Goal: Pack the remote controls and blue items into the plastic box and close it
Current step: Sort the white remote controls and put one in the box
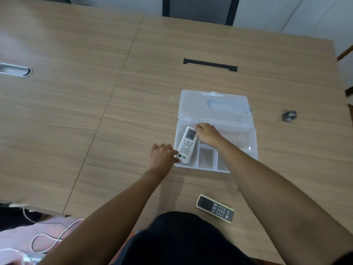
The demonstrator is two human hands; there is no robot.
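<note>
Desk: wide and bare beyond both hands, so nothing crowds them; a small grey object sits well apart to the right.
Box: clear plastic, lid flat open beyond the hands; it looks light and may skid or tip if the remote is pushed hard.
White remote: between the hands, tilted in the box's left section, its near end riding on the rim; forced, it could jam or pop back onto the desk.
Dark remote: on the desk near the body, under the right forearm; an elbow sweep might knock it off.
Left hand: fingers pressed to the white remote's near end.
Right hand: fingertips pinching its far end.
Blue items: none in view, so the packing could end up incomplete.
</note>
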